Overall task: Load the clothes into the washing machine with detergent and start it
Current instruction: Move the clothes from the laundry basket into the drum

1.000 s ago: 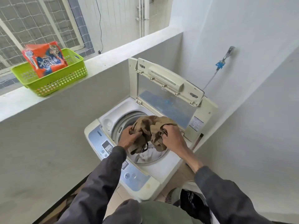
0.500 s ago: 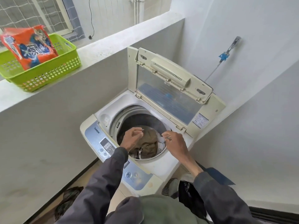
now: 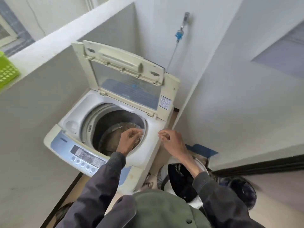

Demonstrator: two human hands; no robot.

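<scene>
- Washer (image 3: 148, 145) stands in corner betw. low wall and rear wall; lid (image 3: 125, 76) raised upright at back; drum (image 3: 105, 119) open to view.
- Clothes (image 3: 111, 140): brown bundle lies low in drum; both hands apart from it.
- L hand (image 3: 130, 140): above drum mouth, nr its right rim; fingers loosely curled, thumb close to fingertips; grips nothing.
- R hand (image 3: 171, 142): over washer's right edge, just outside drum mouth; fingers loosely curled; empty; apart from L hand.
- Sleeves dark grey; both forearms reach in from bottom of view.
- Panel (image 3: 85, 157) at washer front: blue, row of round buttons, dark display; text too blurred to read.
- Tub (image 3: 201, 165), white rim, on floor right of washer, below R forearm; dark garments (image 3: 179, 178) inside.
- Green basket (image 3: 6, 71) on ledge (image 3: 65, 37) at far left; only part in view; contents cannot be seen.
- Tap (image 3: 185, 17) on rear wall above washer; blue fitting (image 3: 178, 34) under it; thin hose (image 3: 172, 53) runs down behind lid.
</scene>
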